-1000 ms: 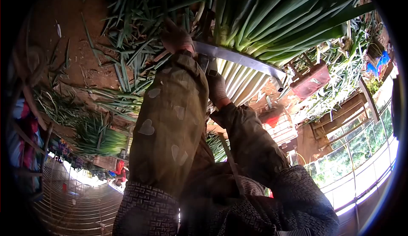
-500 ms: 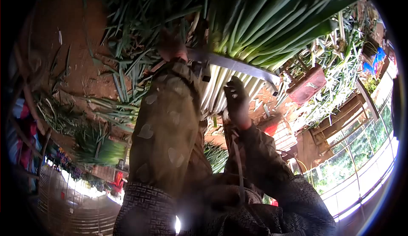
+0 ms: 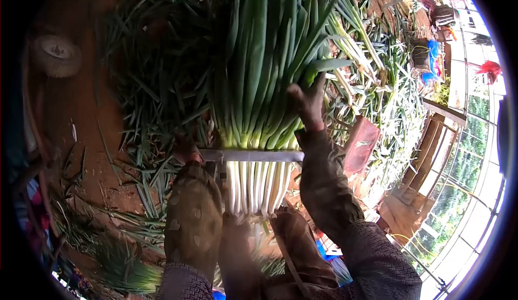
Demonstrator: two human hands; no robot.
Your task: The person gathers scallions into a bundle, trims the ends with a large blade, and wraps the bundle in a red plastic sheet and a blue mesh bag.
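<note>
1. One camera, worn on my head, gives the only view.
2. It faces forward and steeply down over my arms, onto the green onion bundle and the dirt floor.
3. It sits close. My sleeves fill the lower frame, and the fisheye lens darkens the rounded edges.

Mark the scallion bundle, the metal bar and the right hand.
scallion bundle (image 3: 259, 84): head view, on the green leaves mid-bundle.
metal bar (image 3: 253, 156): head view, middle of the bar crossing the stalks.
right hand (image 3: 307, 105): head view, back of the hand, against the bundle's side.
</note>
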